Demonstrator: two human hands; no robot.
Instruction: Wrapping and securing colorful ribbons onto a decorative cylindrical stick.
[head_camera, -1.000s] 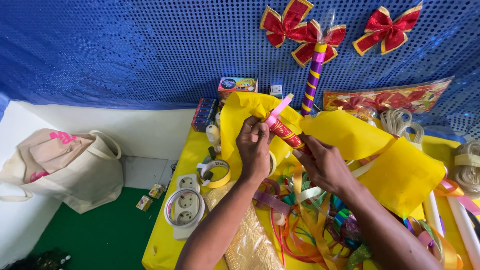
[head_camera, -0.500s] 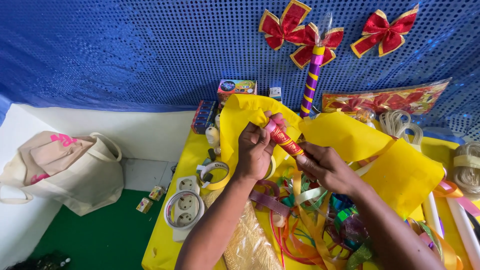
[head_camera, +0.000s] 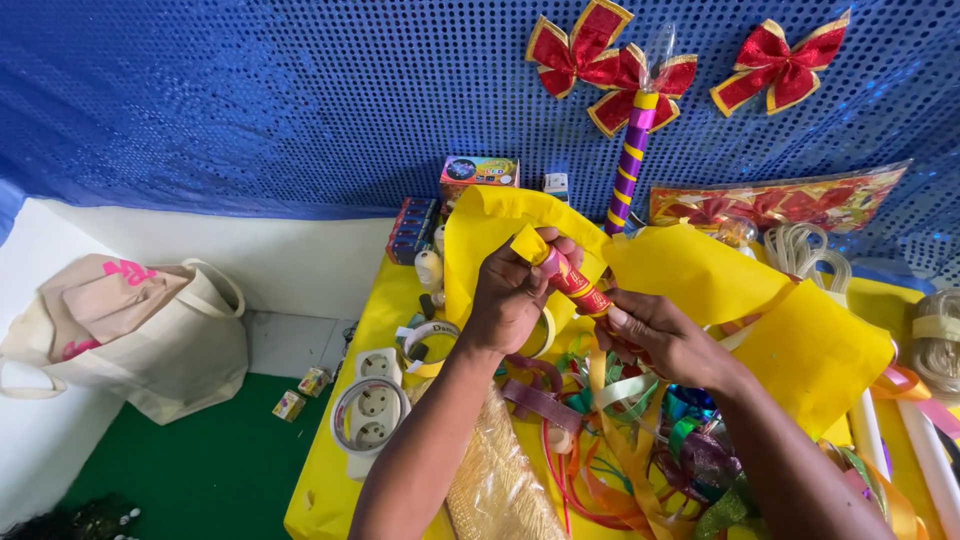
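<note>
My left hand (head_camera: 512, 296) grips the upper end of a thin stick wrapped in red patterned paper (head_camera: 578, 286), and a small yellow paper scrap (head_camera: 528, 243) sticks up from its fingertips. My right hand (head_camera: 662, 335) holds the stick's lower end from the right. Both hands hover over a yellow table (head_camera: 352, 420). Behind them lies a large crumpled yellow sheet (head_camera: 700, 270). Below my right hand lies a tangle of coloured ribbons (head_camera: 640, 440).
A white round power strip (head_camera: 370, 410) and a tape roll (head_camera: 425, 340) sit at the table's left. Small boxes (head_camera: 478, 172) stand at the back. A purple striped wand (head_camera: 630, 160) and red bows (head_camera: 575, 45) hang on the blue sequin backdrop. A beige tote bag (head_camera: 130, 330) is on the floor.
The pink tip of the stick is now covered by my left fingers and the yellow scrap. My left hand has slid up the stick; the right hand stays on the lower end.
</note>
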